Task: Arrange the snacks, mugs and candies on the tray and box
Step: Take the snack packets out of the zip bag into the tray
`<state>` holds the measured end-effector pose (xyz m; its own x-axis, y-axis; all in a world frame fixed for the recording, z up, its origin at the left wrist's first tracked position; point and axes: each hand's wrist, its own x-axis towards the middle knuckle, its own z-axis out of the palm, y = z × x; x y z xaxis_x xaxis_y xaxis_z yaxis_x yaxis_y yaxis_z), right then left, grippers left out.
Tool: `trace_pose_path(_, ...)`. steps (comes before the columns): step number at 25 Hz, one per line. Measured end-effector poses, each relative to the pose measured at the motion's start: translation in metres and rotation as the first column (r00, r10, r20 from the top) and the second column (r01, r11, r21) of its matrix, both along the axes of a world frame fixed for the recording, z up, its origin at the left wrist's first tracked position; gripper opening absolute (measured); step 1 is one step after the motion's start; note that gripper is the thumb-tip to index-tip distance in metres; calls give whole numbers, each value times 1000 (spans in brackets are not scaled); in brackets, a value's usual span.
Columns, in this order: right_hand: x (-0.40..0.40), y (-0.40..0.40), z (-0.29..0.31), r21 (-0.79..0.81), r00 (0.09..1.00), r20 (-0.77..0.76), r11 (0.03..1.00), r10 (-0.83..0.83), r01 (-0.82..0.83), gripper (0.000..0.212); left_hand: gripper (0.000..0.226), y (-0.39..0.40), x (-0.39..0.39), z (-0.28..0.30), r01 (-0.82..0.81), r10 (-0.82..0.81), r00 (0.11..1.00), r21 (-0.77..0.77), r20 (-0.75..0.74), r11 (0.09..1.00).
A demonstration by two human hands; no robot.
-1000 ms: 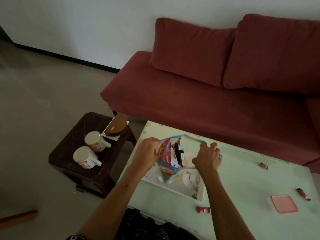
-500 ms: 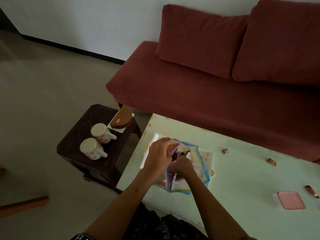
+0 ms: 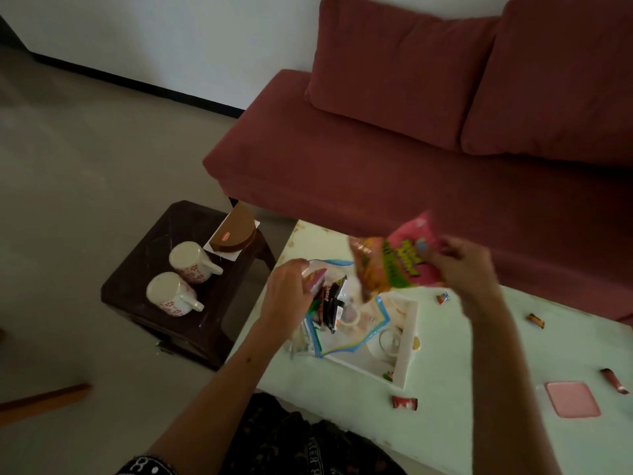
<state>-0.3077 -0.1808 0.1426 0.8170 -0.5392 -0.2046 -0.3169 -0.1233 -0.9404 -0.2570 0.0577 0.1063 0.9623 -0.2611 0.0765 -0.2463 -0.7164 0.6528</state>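
My right hand (image 3: 464, 265) holds a pink and orange snack packet (image 3: 397, 265) in the air above the white tray (image 3: 407, 341). My left hand (image 3: 286, 296) grips the rim of a clear zip bag (image 3: 346, 323) with blue edges that lies over the tray's left side; dark snack packets (image 3: 330, 301) stick out of it. Two white flowered mugs (image 3: 190, 262) (image 3: 169, 294) lie on their sides on the dark side table (image 3: 144, 265). Wrapped candies (image 3: 404, 402) (image 3: 443, 297) (image 3: 535, 320) (image 3: 615, 381) are scattered on the pale green table (image 3: 479, 389). A pink-lidded box (image 3: 572, 399) sits at the right.
A brown half-round box (image 3: 236, 231) rests on a white card at the side table's back corner. A red sofa (image 3: 411, 159) with two cushions stands right behind the green table. A small glass (image 3: 388, 341) sits in the tray. Bare floor lies to the left.
My right hand has pulled the pink snack packet out of the zip bag and lifted it up and to the right. My left hand still holds the bag's rim.
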Motion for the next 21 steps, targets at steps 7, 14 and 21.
trace_pose_path(7,-4,-80,-112,-54,821,-229,849,-523,525,24,30,-10,16,-11,-43,43,999,41,-5,998)
trace_pose_path(14,-10,-48,-218,-55,725,-590,913,-356,404,21,31,-25,10,-12,-53,55,998,79,-27,995)
trace_pose_path(21,-22,-75,-217,128,691,-645,845,-326,519,21,34,-37,0,-8,-11,13,1000,75,-28,997)
